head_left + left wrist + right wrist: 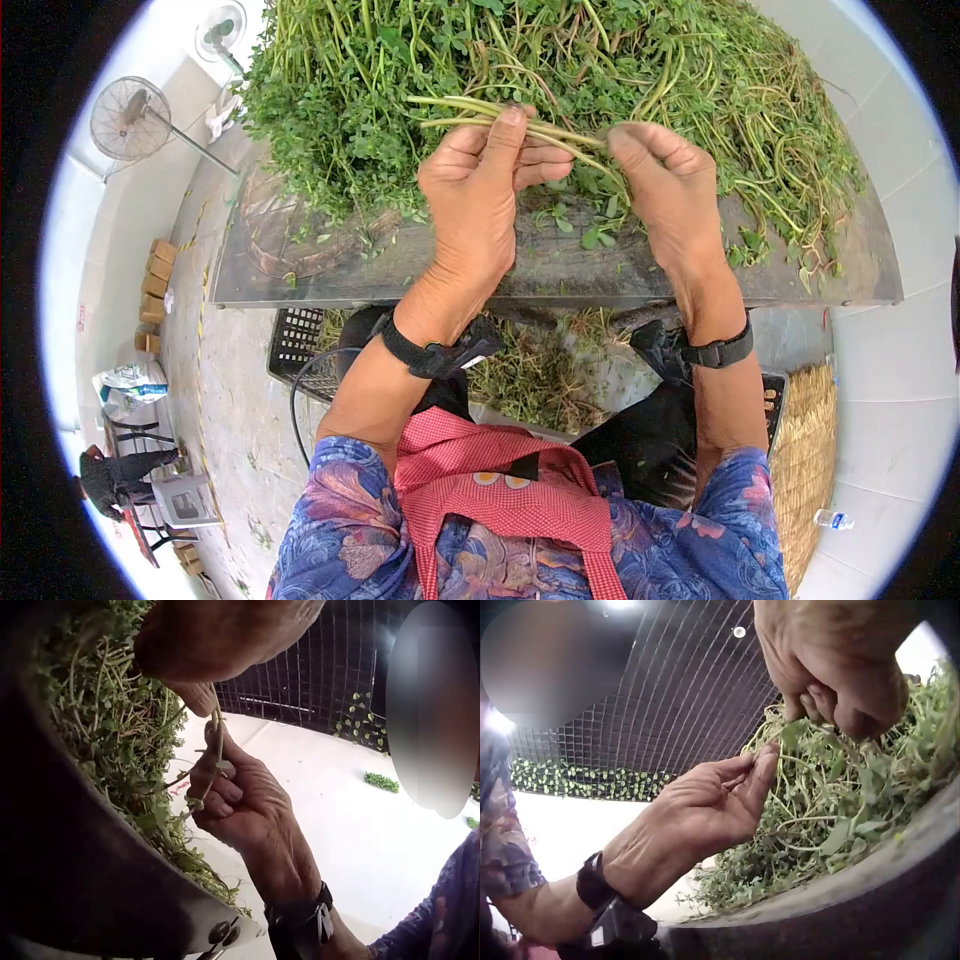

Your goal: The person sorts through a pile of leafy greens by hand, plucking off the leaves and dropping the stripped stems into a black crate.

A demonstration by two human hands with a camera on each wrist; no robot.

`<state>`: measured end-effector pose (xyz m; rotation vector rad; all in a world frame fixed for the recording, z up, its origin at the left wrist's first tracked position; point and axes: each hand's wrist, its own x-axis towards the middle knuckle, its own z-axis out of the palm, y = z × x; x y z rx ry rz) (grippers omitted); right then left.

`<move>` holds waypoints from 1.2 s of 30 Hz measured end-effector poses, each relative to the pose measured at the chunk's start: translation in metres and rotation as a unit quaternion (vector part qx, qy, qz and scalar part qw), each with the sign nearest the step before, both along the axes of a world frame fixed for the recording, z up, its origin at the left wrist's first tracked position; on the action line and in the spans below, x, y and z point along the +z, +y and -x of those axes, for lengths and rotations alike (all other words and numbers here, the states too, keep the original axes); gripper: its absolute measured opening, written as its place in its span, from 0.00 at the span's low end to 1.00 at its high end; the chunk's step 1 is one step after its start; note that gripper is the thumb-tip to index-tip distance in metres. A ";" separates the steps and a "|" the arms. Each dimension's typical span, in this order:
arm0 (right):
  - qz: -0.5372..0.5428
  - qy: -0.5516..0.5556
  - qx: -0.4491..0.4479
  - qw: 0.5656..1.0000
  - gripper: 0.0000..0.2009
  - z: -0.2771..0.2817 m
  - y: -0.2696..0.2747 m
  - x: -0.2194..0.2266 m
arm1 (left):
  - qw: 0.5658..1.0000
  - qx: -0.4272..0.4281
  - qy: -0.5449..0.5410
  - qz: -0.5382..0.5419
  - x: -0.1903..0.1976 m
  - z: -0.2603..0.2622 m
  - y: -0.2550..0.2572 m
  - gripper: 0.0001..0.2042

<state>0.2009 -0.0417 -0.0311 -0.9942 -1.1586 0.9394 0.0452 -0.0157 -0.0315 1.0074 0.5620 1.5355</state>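
Thumb and fingers of my left hand [475, 185] pinch a few pale green stems [455, 102] in the head view, their bare ends sticking out to the left. On the right, my right hand [672, 190] pinches the same stems farther along, with small leaves [598, 232] hanging below between the hands. Both hands are raised in front of a large heap of leafy green stalks [560, 60]. Seen from the left wrist, a thin stem [218, 735] runs from the left hand to the fingertips of the right hand [251, 799].
The heap covers much of a dark table [400, 270], with loose leaves near its front edge. Beneath are a black crate [297, 340] and plant scraps [530, 375]. A straw mat [808, 450] stands at the right, and a fan [132, 118] at the left.
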 end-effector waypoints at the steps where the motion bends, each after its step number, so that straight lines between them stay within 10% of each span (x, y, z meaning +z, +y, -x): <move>1: 0.051 0.104 0.019 0.993 0.09 -0.001 -0.001 0.001 | 1.000 0.000 0.000 0.000 -0.001 0.001 0.001 0.11; 6: 0.013 0.314 0.128 0.941 0.09 -0.022 0.001 0.005 | 0.997 -0.009 -0.063 0.044 -0.006 0.015 0.016 0.10; 10: 0.091 0.165 0.190 0.963 0.09 -0.027 -0.004 0.008 | 0.996 -0.002 -0.081 0.040 -0.004 0.018 0.019 0.10; 16: -0.067 -0.305 -0.095 0.945 0.10 0.000 -0.012 0.013 | 0.995 -0.001 -0.087 0.042 -0.003 0.015 0.016 0.10; 23: -0.238 -0.372 -0.174 0.880 0.12 0.006 -0.001 -0.004 | 0.995 -0.016 -0.088 0.048 -0.006 0.017 0.015 0.11; 29: -0.177 -0.260 -0.108 0.943 0.09 0.001 -0.004 -0.002 | 0.996 -0.018 -0.072 0.046 -0.007 0.016 0.015 0.11; 31: -0.029 0.126 0.041 0.991 0.07 0.003 -0.011 0.003 | 0.996 -0.019 -0.069 0.046 -0.007 0.016 0.016 0.11; 36: -0.070 0.269 0.082 0.957 0.08 -0.030 -0.004 0.008 | 0.993 -0.015 -0.097 0.058 -0.006 0.023 0.022 0.11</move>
